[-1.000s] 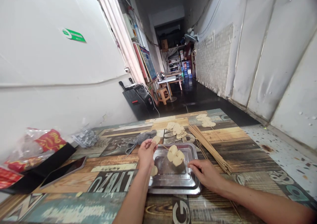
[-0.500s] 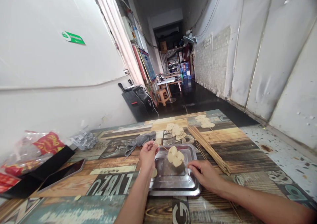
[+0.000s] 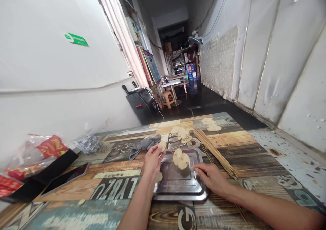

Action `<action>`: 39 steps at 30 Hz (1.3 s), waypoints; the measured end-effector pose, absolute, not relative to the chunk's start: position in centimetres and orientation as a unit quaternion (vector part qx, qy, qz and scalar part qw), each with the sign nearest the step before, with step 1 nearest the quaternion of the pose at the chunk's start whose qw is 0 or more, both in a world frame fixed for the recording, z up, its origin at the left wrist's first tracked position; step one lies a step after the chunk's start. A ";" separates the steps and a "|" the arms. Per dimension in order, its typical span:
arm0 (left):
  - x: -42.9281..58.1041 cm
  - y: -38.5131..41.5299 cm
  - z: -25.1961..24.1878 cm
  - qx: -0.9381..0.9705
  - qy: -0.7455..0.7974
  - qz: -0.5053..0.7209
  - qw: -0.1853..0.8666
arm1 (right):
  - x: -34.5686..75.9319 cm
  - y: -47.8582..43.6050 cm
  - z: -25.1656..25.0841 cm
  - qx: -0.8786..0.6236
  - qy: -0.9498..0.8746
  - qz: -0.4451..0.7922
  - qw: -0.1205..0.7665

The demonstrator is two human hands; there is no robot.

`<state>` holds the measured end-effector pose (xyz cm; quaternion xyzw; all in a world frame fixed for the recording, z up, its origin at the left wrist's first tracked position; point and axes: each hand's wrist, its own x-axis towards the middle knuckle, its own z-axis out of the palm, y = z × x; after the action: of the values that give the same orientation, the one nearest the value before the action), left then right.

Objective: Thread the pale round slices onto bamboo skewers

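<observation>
My left hand (image 3: 152, 158) pinches a pale round slice (image 3: 162, 146) at the tip of a thin skewer. Several pale slices (image 3: 181, 159) are threaded on that skewer, above a shiny metal tray (image 3: 201, 189). At the tray's right side, my right hand (image 3: 207, 175) is closed on the skewer's other end. One loose slice (image 3: 159, 177) lies at the tray's left, partly hidden by my left wrist. Behind the tray are a pile of slices (image 3: 181, 134) and a bundle of bare skewers (image 3: 216, 153).
A grey cloth (image 3: 144, 146) lies behind my left hand. Finished-looking skewered slices (image 3: 211, 124) are at the table's far edge. On the left are a tablet-like device (image 3: 65, 179), a black box with red packets (image 3: 51, 165) and a clear plastic bag (image 3: 88, 142).
The slice in my left hand has turned to show more of its face, against the skewer tip. My right hand has barely moved.
</observation>
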<state>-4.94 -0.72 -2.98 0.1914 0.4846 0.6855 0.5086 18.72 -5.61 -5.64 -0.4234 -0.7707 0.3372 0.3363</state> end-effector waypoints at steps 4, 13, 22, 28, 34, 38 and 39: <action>-5.2 -0.6 -2.8 0.160 0.481 0.687 0.521 | 18.8 -5.6 -5.5 -0.413 -0.772 0.349 0.333; -5.8 -0.5 -2.3 0.088 0.460 0.682 0.561 | 18.9 -5.5 -5.1 -0.396 -0.767 0.374 0.339; -6.0 -0.3 -2.3 0.037 0.448 0.634 0.629 | 19.0 -4.9 -5.0 -0.395 -0.765 0.386 0.331; -5.7 -0.5 -2.6 0.061 0.450 0.622 0.638 | 19.0 -4.8 -5.2 -0.403 -0.760 0.386 0.332; -5.5 -0.5 -2.8 0.122 0.474 0.642 0.590 | 19.0 -4.9 -5.1 -0.413 -0.762 0.378 0.325; -5.1 -0.6 -2.9 0.143 0.482 0.669 0.546 | 19.0 -5.1 -5.1 -0.410 -0.764 0.376 0.328; -5.0 -0.6 -3.0 0.148 0.485 0.673 0.538 | 18.9 -5.1 -5.2 -0.410 -0.765 0.373 0.328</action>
<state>-5.03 -0.60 -2.96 0.1482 0.4851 0.6731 0.5382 18.94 -5.10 -5.15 -0.4104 -0.7649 0.3731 0.3276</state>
